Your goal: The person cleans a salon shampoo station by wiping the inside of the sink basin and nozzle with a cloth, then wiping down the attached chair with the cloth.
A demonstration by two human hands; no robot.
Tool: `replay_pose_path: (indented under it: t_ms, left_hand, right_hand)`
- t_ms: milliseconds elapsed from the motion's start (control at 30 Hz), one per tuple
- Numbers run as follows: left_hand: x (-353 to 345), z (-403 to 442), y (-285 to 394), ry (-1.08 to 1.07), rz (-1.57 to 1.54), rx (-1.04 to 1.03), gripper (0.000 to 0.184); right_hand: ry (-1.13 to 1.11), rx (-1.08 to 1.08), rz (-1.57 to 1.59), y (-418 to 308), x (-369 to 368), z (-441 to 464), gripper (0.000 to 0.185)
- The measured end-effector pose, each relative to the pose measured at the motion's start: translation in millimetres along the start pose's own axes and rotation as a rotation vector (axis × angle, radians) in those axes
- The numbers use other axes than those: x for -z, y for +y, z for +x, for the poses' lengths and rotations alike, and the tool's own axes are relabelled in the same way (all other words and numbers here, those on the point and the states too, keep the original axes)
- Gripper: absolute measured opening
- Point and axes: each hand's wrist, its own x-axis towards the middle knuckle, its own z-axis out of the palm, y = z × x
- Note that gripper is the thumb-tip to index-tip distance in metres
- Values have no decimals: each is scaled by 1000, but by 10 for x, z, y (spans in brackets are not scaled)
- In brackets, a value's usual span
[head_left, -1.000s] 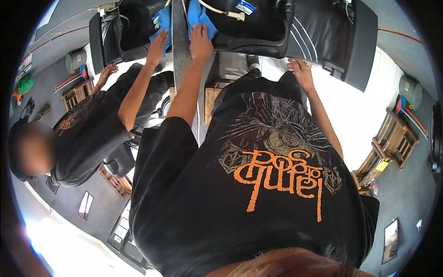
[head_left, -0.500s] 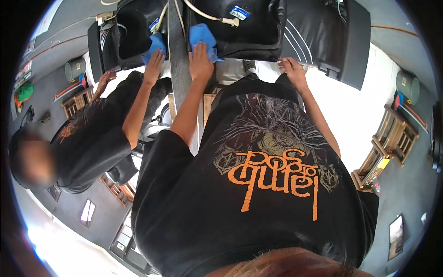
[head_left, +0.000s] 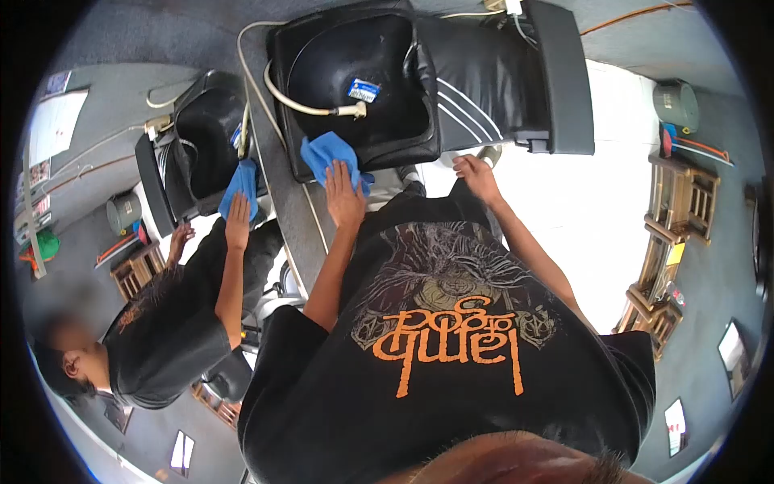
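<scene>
My left hand (head_left: 345,198) lies with fingers stretched over a blue cloth (head_left: 329,153), pressing it at the front left corner of a black wash basin (head_left: 286,97). Part of the cloth shows beyond my fingertips, with a bit beside the hand. My right hand (head_left: 477,179) hangs in front of the black padded chair (head_left: 484,73), fingers loosely bent, with nothing visible in it. Inside the basin lie a cream hose with a spray head (head_left: 348,110) and a small blue-and-white packet (head_left: 364,89).
A mirror at the left, edged by a grey ledge (head_left: 278,181), reflects me and the basin. At the right stand wooden bench seats (head_left: 676,202), a grey bin (head_left: 676,106) and an orange-and-blue-handled tool (head_left: 701,149). Framed pictures (head_left: 732,359) appear at the lower right.
The view has tilted, so the basin sits lower and more of it shows. My right hand has come away from the chair's front edge. The cloth stays under my left hand.
</scene>
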Motion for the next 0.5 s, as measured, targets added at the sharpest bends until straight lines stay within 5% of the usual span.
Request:
replay_pose_path:
  t_ms: [500]
  left_hand:
    - [-266, 532, -406, 128, 85, 210, 60]
  right_hand:
    - [47, -68, 13, -20, 202, -96, 37]
